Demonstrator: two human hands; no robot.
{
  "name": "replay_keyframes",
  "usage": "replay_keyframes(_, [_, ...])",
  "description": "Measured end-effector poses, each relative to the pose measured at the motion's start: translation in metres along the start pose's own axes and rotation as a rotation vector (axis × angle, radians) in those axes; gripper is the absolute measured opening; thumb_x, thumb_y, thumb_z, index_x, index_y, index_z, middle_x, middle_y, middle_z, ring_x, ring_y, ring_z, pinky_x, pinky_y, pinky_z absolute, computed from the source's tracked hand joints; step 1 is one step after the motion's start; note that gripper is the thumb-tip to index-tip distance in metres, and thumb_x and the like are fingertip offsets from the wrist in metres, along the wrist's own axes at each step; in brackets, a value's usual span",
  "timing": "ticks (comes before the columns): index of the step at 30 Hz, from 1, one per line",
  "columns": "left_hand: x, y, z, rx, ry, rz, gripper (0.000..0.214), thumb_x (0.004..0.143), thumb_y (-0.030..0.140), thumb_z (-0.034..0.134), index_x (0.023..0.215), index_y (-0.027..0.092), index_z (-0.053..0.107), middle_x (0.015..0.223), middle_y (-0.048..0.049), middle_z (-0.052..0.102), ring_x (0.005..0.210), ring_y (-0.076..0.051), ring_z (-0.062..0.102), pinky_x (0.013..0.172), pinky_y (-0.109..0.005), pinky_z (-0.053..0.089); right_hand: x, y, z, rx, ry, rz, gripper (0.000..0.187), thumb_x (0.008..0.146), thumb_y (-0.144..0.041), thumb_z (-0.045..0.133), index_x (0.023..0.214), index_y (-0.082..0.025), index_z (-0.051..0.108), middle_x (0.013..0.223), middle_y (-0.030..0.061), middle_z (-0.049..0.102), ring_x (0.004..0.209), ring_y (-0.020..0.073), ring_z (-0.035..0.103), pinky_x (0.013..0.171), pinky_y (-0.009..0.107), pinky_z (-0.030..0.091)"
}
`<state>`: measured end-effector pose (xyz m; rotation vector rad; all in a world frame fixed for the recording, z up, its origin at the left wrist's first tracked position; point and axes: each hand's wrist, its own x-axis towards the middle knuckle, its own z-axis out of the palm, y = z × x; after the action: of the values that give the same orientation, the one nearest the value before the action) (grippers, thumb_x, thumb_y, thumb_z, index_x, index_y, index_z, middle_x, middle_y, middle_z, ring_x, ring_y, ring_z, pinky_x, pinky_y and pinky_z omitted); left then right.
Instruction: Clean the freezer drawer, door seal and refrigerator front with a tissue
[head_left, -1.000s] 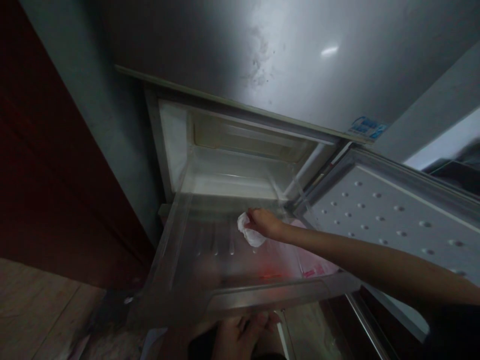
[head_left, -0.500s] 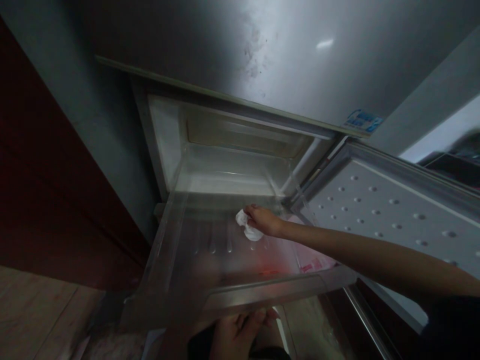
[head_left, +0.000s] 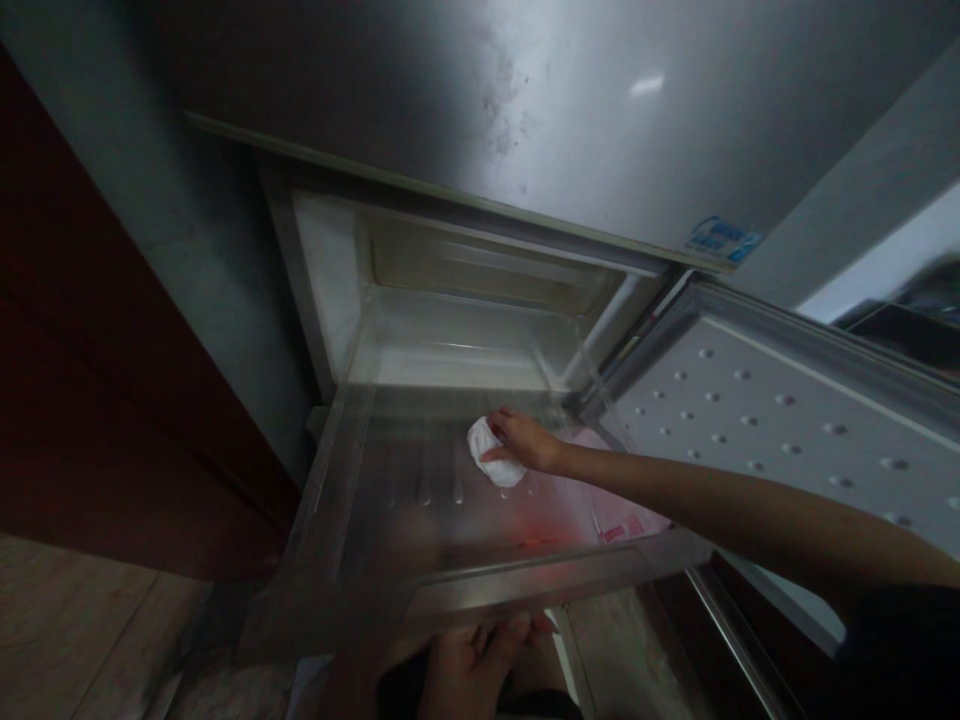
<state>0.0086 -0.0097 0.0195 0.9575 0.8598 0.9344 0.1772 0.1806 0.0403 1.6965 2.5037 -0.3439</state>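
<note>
My right hand (head_left: 521, 440) reaches into a clear plastic drawer (head_left: 487, 590) pulled out of a freezer. It is closed on a crumpled white cloth (head_left: 491, 455), possibly a paper tissue, over the drawer's bottom. My left hand (head_left: 476, 665) is low in the view, below the drawer's front edge. Its fingers are curled and partly hidden, and what they hold, if anything, does not show. A pink-and-white bag (head_left: 622, 510) shows at the drawer's right side, beneath my right forearm.
The lower freezer door (head_left: 750, 420) stands open on the right, its white inner panel dotted with bumps. Above the compartment is a closed silver door (head_left: 562, 120). A dark red panel (head_left: 112, 350) is close on the left, above a tiled floor (head_left: 75, 610).
The white cloth has spread out flatter under my right hand, which has stayed almost in place. My left hand has hardly moved.
</note>
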Motion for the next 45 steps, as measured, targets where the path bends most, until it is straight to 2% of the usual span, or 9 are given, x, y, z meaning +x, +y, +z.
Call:
replay_keyframes(6, [0.0,0.0,0.0,0.01,0.001,0.016,0.051,0.078,0.064,0.057,0.073,0.017,0.075,0.074,-0.0079,0.075,0.073,-0.02,0.068,0.073,-0.029,0.055,-0.004,0.006,0.002,-0.018,0.019,-0.08,0.016,0.095,-0.021,0.047,0.098,-0.011,0.059,0.099,0.0109,0.059,0.09,0.0161,0.057,0.083,0.026,0.043])
replay_keyframes(12, [-0.001,0.003,0.001,0.008,0.006,-0.011,0.049,0.078,0.062,0.058,0.074,0.017,0.074,0.076,-0.0078,0.075,0.073,-0.02,0.068,0.075,-0.029,0.055,0.0,0.003,0.005,-0.017,0.026,-0.04,0.012,0.091,-0.017,0.053,0.096,-0.009,0.061,0.098,0.0124,0.06,0.089,0.0176,0.058,0.08,0.026,0.042])
replay_keyframes(20, [-0.001,0.004,0.001,0.021,0.01,0.007,0.045,0.08,0.059,0.058,0.072,0.017,0.073,0.075,-0.0074,0.074,0.073,-0.02,0.067,0.075,-0.029,0.054,0.0,0.002,0.002,0.036,0.043,-0.006,0.007,0.085,-0.018,0.063,0.086,-0.011,0.061,0.088,0.0066,0.061,0.076,0.0133,0.056,0.069,0.022,0.041])
replay_keyframes(31, [-0.001,0.002,0.002,-0.004,0.005,0.018,0.049,0.079,0.062,0.057,0.073,0.015,0.073,0.074,-0.008,0.074,0.073,-0.02,0.067,0.073,-0.028,0.054,-0.014,-0.004,-0.015,-0.061,-0.038,-0.117,0.003,0.082,-0.014,0.061,0.085,-0.014,0.06,0.095,0.009,0.065,0.08,0.0163,0.06,0.067,0.023,0.039])
replay_keyframes(34, [-0.001,0.004,0.001,0.013,0.005,-0.001,0.047,0.08,0.06,0.057,0.074,0.016,0.073,0.077,-0.008,0.075,0.074,-0.02,0.068,0.074,-0.029,0.055,-0.018,0.003,-0.037,-0.058,-0.005,-0.081,0.004,0.08,-0.014,0.061,0.084,-0.015,0.06,0.087,0.006,0.067,0.076,0.0154,0.06,0.064,0.023,0.037])
replay_keyframes(37, [-0.002,0.004,0.001,0.028,0.016,-0.009,0.045,0.079,0.059,0.058,0.073,0.017,0.073,0.075,-0.007,0.075,0.073,-0.02,0.068,0.076,-0.029,0.055,-0.028,0.015,-0.082,-0.104,0.102,-0.035,0.005,0.083,-0.018,0.059,0.086,-0.016,0.06,0.083,0.0042,0.067,0.072,0.014,0.06,0.063,0.022,0.036])
replay_keyframes(41, [-0.002,0.002,0.0,0.064,0.057,-0.016,0.041,0.078,0.057,0.06,0.069,0.019,0.072,0.071,-0.0057,0.074,0.073,-0.02,0.069,0.077,-0.03,0.056,-0.046,0.028,-0.144,-0.447,0.198,0.082,0.015,0.085,-0.023,0.057,0.098,-0.017,0.062,0.088,0.0058,0.069,0.076,0.0181,0.063,0.065,0.026,0.039])
replay_keyframes(43, [-0.001,0.002,0.0,0.068,0.075,-0.008,0.041,0.077,0.057,0.061,0.066,0.019,0.071,0.071,-0.0057,0.074,0.074,-0.021,0.069,0.077,-0.031,0.057,-0.048,0.035,-0.153,-0.597,0.132,0.123,0.016,0.087,-0.021,0.055,0.1,-0.018,0.064,0.09,0.0076,0.07,0.078,0.0204,0.064,0.065,0.028,0.041])
replay_keyframes(45, [0.0,0.0,0.0,0.072,0.074,0.001,0.04,0.076,0.056,0.062,0.063,0.019,0.07,0.07,-0.0058,0.074,0.074,-0.021,0.069,0.078,-0.032,0.057,-0.042,0.041,-0.143,-0.683,0.023,0.098,0.017,0.089,-0.017,0.051,0.099,-0.017,0.066,0.094,0.0104,0.07,0.083,0.0222,0.065,0.066,0.029,0.042])
